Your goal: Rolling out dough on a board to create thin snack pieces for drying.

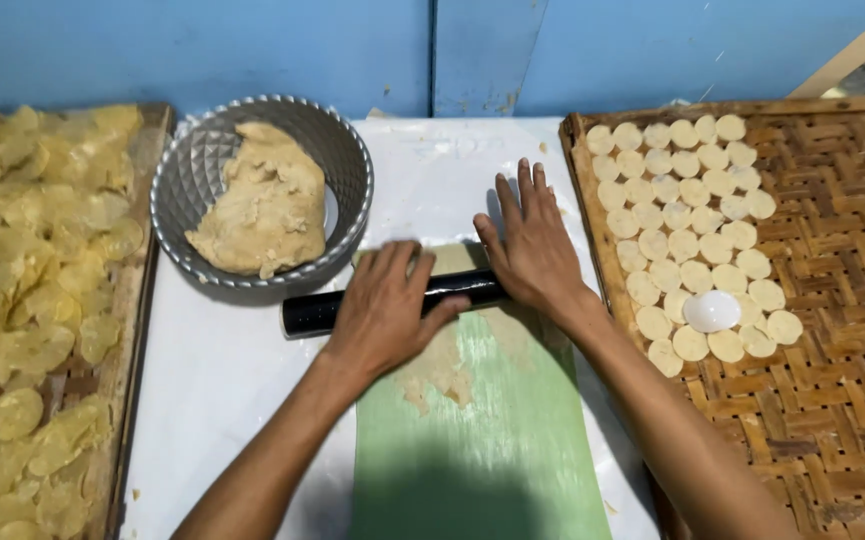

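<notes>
Mid-frame, the left hand (384, 305) and right hand (530, 245) press flat, fingers spread open and gripping nothing, on a black rolling pin (314, 312) lying across the upper end of a green sheet (512, 440). Thin dough (439, 370) seems smeared beneath. Upper left on the bench (217, 380), a metal bowl (184, 180) holds a dough lump (262, 205). At right, a woven tray (832, 330) carries pale dough discs (682, 200).

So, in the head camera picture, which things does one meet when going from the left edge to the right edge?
Woven tray of yellowish dried discs → metal bowl of dough → left hand on the black roller → right hand → woven tray with pale round cut-outs.
</notes>
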